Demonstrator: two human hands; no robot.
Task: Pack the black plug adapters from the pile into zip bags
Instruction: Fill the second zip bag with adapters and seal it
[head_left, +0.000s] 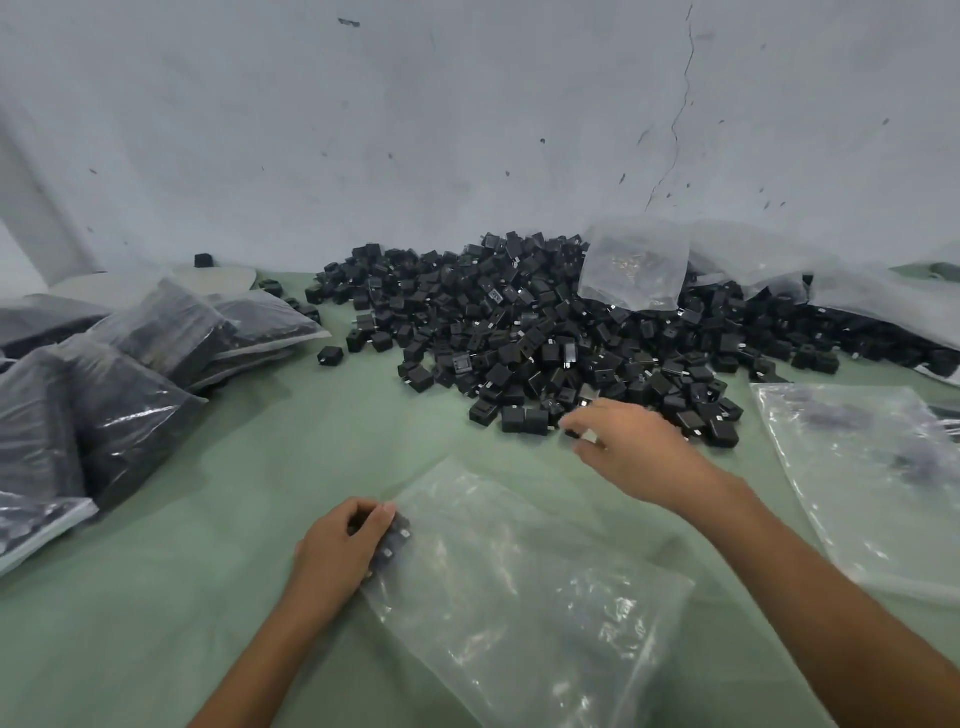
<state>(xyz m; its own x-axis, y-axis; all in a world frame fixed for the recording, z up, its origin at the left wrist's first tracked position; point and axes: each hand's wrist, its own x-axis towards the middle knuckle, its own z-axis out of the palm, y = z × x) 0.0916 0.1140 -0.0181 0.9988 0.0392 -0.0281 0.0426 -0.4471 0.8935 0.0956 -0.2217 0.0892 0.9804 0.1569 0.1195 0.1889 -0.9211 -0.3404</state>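
Note:
A large pile of black plug adapters (545, 332) covers the far middle of the green table (311, 441). A clear zip bag (519, 582) lies flat in front of me. My left hand (340, 551) grips several black adapters at the bag's left edge, fingers curled round them. My right hand (634, 447) reaches to the near edge of the pile, and its fingertips pinch a black adapter (574, 431) there.
Several filled zip bags (135, 364) are stacked at the left. More clear bags (872, 483) lie at the right, and a crumpled one (634, 265) rests on the pile. A grey wall stands right behind the pile. A few loose adapters (330, 355) lie apart.

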